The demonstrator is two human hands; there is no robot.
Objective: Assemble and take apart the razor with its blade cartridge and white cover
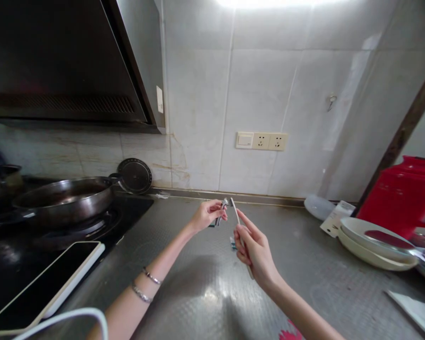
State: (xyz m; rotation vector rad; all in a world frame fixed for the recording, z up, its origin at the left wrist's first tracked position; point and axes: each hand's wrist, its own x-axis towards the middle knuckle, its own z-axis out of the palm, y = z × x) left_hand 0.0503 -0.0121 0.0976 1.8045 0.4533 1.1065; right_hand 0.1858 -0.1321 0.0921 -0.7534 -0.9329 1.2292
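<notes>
Over the metal counter, my left hand [208, 216] pinches a small silver metal tool [222, 210] with a dark part; its exact kind is too small to make out. Close on its right, my right hand [253, 243] grips a slim white stick [235, 210] that points up and away. The stick's upper tip is near the silver tool, and I cannot tell whether they touch. Fingers cover the middle of the stick, while its lower end shows below the palm. Partly behind my right fingers is a small blue-and-white packet [233, 243].
A steel pan [71, 200] sits on the black stove at left, with a phone [44, 288] and white cable [74, 312] nearer me. On the right stand plates [370, 252], a red jug [393, 198] and a white card [336, 218]. Wall sockets [269, 141] are ahead.
</notes>
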